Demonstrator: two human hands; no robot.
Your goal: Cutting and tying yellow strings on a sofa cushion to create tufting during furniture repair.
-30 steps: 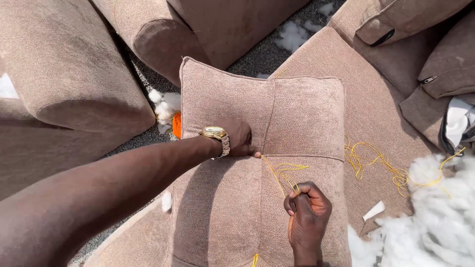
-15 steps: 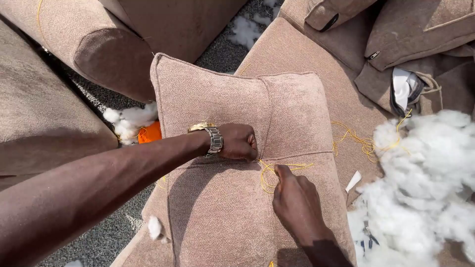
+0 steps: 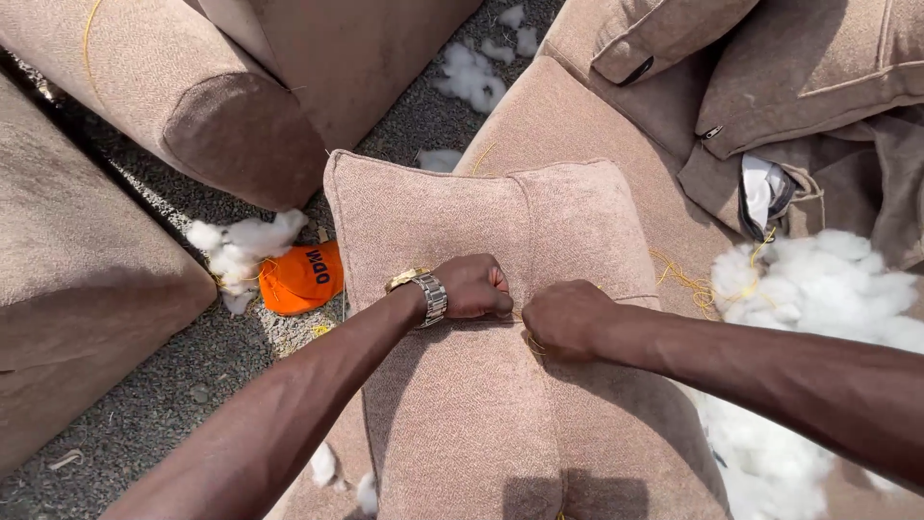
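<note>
A tan, coarse-woven cushion [image 3: 500, 318] is laid across a matching upholstered seat [image 3: 568, 106], so that its middle can be pressed against a firm base. A deep crease is drawn across its centre, where both fists meet. The left hand [image 3: 474, 287] is clenched and pushed into the crease, apparently to keep the fabric pinched; what is inside the fist cannot be told. The right hand [image 3: 563, 320] is closed on yellow thread [image 3: 531, 344], a short loop of which shows beneath it. More thread [image 3: 685, 280] trails toward white stuffing [image 3: 818, 289]. An orange cap [image 3: 303, 277] is seen on the gravel [image 3: 144, 404].
</note>
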